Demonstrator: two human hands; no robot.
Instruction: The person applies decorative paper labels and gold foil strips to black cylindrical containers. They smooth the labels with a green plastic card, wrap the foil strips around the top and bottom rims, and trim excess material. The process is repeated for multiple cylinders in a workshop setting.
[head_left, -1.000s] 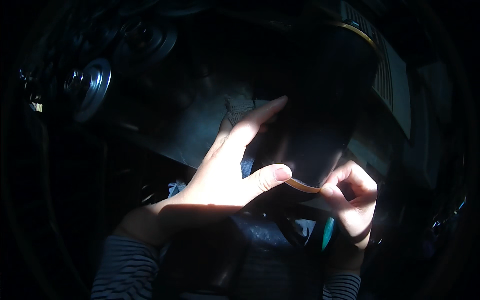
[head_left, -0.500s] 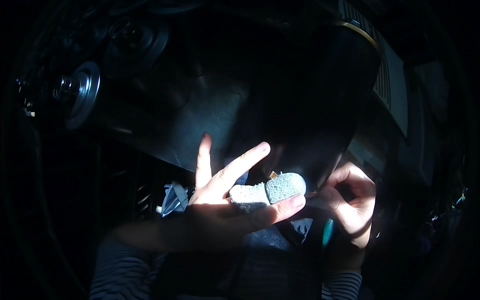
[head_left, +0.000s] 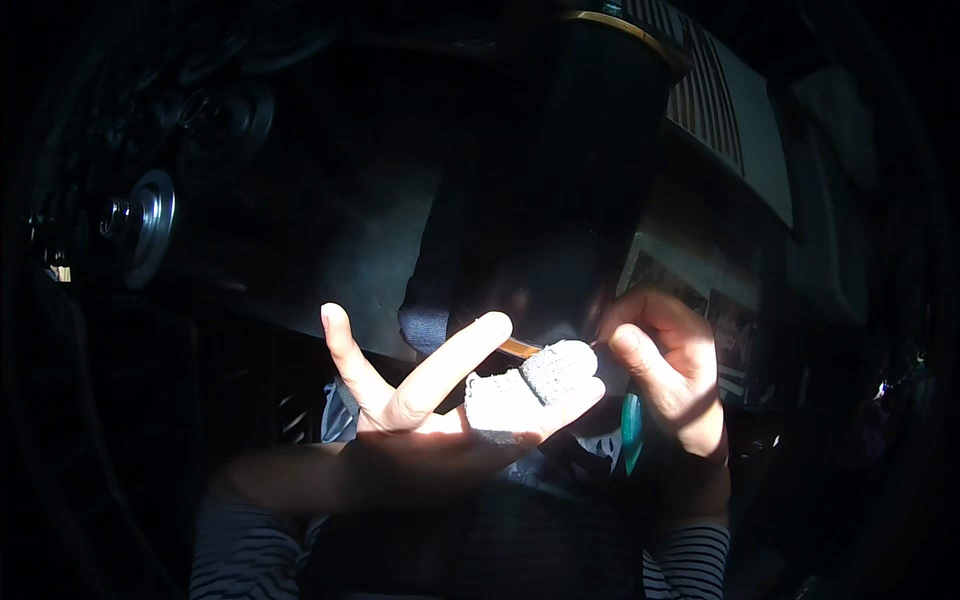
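My left hand [head_left: 430,415] is palm up in bright light, two fingers stretched apart. A small, light grey knitted piece [head_left: 505,405] with a rounded, folded-over end lies along its other fingers and thumb. Whether any finger is inside the piece is hidden. Just right of its rounded end, my right hand [head_left: 675,375] is closed, thumb and index finger curled together. What they pinch, if anything, is too small to make out. Beside the knitted piece an orange-brown strip [head_left: 518,348] shows. Below my right hand is a slim teal object [head_left: 631,432].
A dark table top [head_left: 385,290] reaches beyond my hands, with dark blue ribbed fabric [head_left: 425,325] on it. A shiny round metal disc [head_left: 155,228] stands at the left. A gold-edged dark object [head_left: 625,25] and a striped light panel [head_left: 715,105] are at the far right. Deep shadow hides much.
My left hand's free fingers have shifted left and spread wider. My right hand has moved slightly left and up. The view has shifted, showing more of the blue fabric and orange-brown strip.
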